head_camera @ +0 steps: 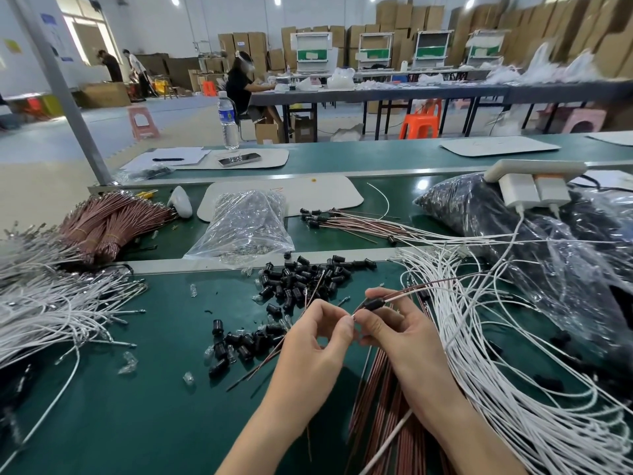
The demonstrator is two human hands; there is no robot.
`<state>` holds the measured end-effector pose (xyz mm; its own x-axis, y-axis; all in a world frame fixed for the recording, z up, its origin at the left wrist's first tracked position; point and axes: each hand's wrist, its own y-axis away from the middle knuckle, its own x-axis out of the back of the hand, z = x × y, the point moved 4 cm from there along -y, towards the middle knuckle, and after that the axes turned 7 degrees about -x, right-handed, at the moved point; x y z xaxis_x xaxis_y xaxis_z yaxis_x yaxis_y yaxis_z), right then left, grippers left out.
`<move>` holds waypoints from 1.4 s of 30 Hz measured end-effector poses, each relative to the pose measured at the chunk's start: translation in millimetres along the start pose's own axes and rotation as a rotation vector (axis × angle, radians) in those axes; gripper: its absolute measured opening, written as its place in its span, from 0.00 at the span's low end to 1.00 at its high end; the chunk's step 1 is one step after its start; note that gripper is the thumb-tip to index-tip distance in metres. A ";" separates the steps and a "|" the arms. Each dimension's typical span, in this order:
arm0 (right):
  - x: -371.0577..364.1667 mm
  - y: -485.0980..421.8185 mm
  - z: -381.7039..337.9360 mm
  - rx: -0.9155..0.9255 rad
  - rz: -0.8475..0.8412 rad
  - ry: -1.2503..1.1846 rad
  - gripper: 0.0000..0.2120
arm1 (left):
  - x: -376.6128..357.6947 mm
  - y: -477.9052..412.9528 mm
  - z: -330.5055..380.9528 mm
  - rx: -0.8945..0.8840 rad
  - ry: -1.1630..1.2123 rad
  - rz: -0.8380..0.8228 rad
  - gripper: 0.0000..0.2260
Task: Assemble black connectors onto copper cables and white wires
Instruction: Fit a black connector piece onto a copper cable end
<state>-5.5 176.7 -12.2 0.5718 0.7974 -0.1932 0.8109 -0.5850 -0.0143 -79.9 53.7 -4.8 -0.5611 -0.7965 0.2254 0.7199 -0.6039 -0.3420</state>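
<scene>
Both hands meet over the green bench. My right hand [400, 334] pinches a black connector [374, 303] with a copper cable [428, 287] and a white wire running out of it to the right. My left hand [322, 341] pinches the metal tip of a wire [351, 315] right at the connector's near end. Loose black connectors [298, 275] lie in a heap just beyond the hands, more connectors [239, 344] to the left. Copper cables [387, 406] lie under my right wrist. White wires [513, 354] spread to the right.
Bundled copper cables [109, 221] and white wires [44, 303] lie at the left. A clear bag [246, 221] stands behind the connectors, finished assemblies [342, 222] beside it. Dark plastic bags [513, 214] and a power strip [534, 173] sit at the right. A water bottle [227, 121] stands farther back.
</scene>
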 end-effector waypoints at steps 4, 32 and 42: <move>-1.1 -0.2 -0.2 -0.010 -0.015 -0.023 0.12 | -0.8 0.7 1.8 0.000 0.001 0.031 0.05; 5.4 -8.0 2.9 -0.221 0.014 -0.504 0.17 | 69.0 -40.7 -5.4 -0.217 -1.022 -0.161 0.08; 5.9 -13.8 7.3 -0.187 0.024 -0.506 0.16 | -3.3 -7.2 -13.5 0.051 0.310 0.072 0.11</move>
<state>-14.2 188.4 -20.4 0.4968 0.5859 -0.6403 0.8330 -0.5288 0.1624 -88.7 61.1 -15.5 -0.6001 -0.7950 -0.0889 0.7774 -0.5535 -0.2987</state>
